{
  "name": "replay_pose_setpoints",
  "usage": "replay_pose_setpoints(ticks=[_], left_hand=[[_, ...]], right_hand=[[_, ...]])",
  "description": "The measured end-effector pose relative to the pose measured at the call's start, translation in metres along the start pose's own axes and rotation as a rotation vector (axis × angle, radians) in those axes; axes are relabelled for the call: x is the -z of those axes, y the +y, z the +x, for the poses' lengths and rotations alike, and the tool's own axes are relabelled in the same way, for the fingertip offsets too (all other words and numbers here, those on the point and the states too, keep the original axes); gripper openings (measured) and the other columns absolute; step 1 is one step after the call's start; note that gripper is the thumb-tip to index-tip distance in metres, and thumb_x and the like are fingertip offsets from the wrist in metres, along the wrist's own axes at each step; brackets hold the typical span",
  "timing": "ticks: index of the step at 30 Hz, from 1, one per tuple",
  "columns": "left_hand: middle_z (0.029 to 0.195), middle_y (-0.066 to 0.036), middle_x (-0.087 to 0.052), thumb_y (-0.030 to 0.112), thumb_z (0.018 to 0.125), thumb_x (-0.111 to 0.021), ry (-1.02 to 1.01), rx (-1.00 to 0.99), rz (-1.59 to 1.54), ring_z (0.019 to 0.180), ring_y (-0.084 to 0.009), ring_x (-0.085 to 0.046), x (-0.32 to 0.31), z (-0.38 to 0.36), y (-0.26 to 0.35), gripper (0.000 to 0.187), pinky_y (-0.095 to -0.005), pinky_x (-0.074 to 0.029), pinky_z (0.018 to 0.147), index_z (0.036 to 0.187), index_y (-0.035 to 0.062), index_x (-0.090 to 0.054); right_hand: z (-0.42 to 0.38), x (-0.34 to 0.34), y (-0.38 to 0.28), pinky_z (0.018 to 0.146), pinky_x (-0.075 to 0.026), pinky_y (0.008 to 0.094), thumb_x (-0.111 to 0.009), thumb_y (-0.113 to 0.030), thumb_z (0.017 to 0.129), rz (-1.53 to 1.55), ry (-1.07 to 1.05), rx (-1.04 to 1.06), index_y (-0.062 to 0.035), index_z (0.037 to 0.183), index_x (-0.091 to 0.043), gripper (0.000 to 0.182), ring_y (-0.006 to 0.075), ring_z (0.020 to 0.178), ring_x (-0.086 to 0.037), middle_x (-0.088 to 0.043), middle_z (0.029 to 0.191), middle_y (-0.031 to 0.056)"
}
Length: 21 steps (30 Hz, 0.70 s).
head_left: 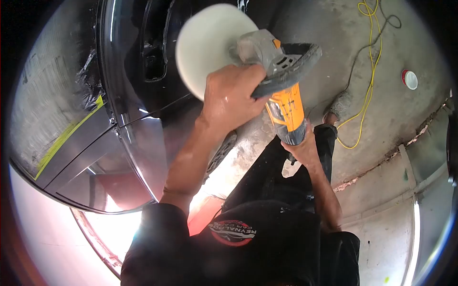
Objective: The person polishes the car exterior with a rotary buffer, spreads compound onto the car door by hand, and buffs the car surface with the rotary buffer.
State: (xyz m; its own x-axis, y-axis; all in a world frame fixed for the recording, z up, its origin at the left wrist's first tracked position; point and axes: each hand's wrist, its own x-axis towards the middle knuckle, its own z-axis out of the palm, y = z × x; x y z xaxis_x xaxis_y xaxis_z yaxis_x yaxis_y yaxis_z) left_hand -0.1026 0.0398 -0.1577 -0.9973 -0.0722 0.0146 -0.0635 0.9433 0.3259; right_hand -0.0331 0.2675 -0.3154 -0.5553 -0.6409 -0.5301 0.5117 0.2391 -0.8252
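A black car (pixel 136 90) is seen at the left, its glossy side bordered by a grey concrete floor (pixel 329 19). Above the car's floor-side edge, a polisher (pixel 286 107) is held; whether the panel is touched by its pad (pixel 210 45) cannot be told. Judged by its build, it will be handled as a fairly heavy, stiff tool, weighted toward the head, with a softer pad that could be easily marred. It is best gripped by the loop handle (pixel 305 62) and the rear of the body, clear of the pad. The pad is round and white, the head grey, the handle black and the body orange, dark at its rear end. The head, beside the handle, is clasped by the left hand (pixel 234 93); the rear of the body is wrapped by the right hand (pixel 303 145). A yellow cord (pixel 373 78) is looped along the floor's far side, yellow-green tape (pixel 62 142) is stuck along a panel edge of the car, and a red-and-white cup (pixel 411 80) is seen near the floor's right edge.
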Motion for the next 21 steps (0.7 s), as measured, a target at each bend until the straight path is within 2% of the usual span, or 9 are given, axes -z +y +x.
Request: replay_pose_setpoints(ticks=[3, 4, 8, 11, 14, 17, 21], left_hand=[[0.068, -0.011, -0.062, 0.009, 0.063, -0.082, -0.066, 0.014, 0.018, 0.058, -0.0313, -0.06, 0.006, -0.036, 0.003, 0.025, -0.0391, -0.047, 0.054, 0.076, 0.006, -0.062], [0.068, -0.011, -0.061, 0.008, 0.063, -0.082, -0.099, 0.028, 0.029, 0.057, -0.031, -0.06, 0.008, -0.049, 0.003, 0.024, -0.039, -0.046, 0.054, 0.076, 0.0063, -0.061], [0.065, -0.01, -0.059, 0.009, 0.062, -0.083, -0.142, 0.091, -0.077, 0.055, -0.0299, -0.058, 0.005, -0.083, 0.003, 0.026, -0.0385, -0.046, 0.053, 0.074, 0.0065, -0.06], [0.063, -0.01, -0.058, 0.009, 0.062, -0.083, -0.098, 0.048, -0.054, 0.055, -0.03, -0.058, 0.005, -0.073, 0.002, 0.026, -0.0387, -0.045, 0.052, 0.074, 0.0067, -0.06], [0.064, -0.01, -0.058, 0.011, 0.063, -0.083, -0.015, -0.002, -0.045, 0.057, -0.0305, -0.059, 0.006, -0.041, 0.002, 0.027, -0.0387, -0.046, 0.054, 0.075, 0.0069, -0.06], [0.066, -0.007, -0.06, 0.018, 0.062, -0.08, 0.071, -0.124, 0.007, 0.06, -0.0283, -0.061, -0.005, -0.008, -0.011, 0.03, -0.0396, -0.048, 0.055, 0.08, 0.0085, -0.058], [0.072, -0.008, -0.061, 0.015, 0.063, -0.083, 0.072, -0.12, 0.04, 0.064, -0.0303, -0.061, -0.01, 0.015, -0.016, 0.029, -0.0397, -0.048, 0.057, 0.082, 0.0075, -0.062]], right_hand=[[-0.018, -0.015, 0.019, 0.095, -0.049, 0.035, -0.084, -0.004, 0.069, 0.032, -0.073, -0.031, 0.0019, 0.13, -0.044, 0.073, 0.0242, 0.111, -0.065, -0.066, 0.117, 0.0164], [-0.027, -0.023, 0.033, 0.097, -0.049, 0.0356, -0.084, -0.006, 0.069, 0.025, -0.083, 0.034, 0.0023, 0.133, -0.042, 0.077, 0.0247, 0.113, -0.065, -0.066, 0.119, 0.0172], [-0.054, -0.043, 0.058, 0.098, -0.049, 0.0363, -0.086, -0.008, 0.07, -0.013, -0.166, -0.054, 0.0041, 0.137, -0.038, 0.084, 0.0263, 0.115, -0.065, -0.065, 0.122, 0.0179], [-0.048, -0.042, 0.04, 0.097, -0.05, 0.0366, -0.086, -0.008, 0.069, -0.001, -0.108, -0.054, 0.0044, 0.134, -0.04, 0.081, 0.0265, 0.114, -0.065, -0.066, 0.119, 0.0178], [-0.023, -0.03, 0.041, 0.096, -0.051, 0.0371, -0.086, -0.006, 0.067, 0.035, -0.065, 0.043, 0.0035, 0.13, -0.043, 0.077, 0.0256, 0.11, -0.066, -0.067, 0.116, 0.0169], [0.006, -0.017, 0.025, 0.098, -0.049, 0.0359, -0.086, -0.004, 0.066, 0.135, 0.007, 0.004, 0.0023, 0.127, -0.046, 0.073, 0.0218, 0.109, -0.064, -0.065, 0.117, 0.0148], [0.024, -0.008, 0.011, 0.098, -0.048, 0.0356, -0.085, -0.005, 0.067, -0.044, 0.068, 0.016, 0.0026, 0.128, -0.046, 0.073, 0.0221, 0.109, -0.064, -0.065, 0.116, 0.0146]])
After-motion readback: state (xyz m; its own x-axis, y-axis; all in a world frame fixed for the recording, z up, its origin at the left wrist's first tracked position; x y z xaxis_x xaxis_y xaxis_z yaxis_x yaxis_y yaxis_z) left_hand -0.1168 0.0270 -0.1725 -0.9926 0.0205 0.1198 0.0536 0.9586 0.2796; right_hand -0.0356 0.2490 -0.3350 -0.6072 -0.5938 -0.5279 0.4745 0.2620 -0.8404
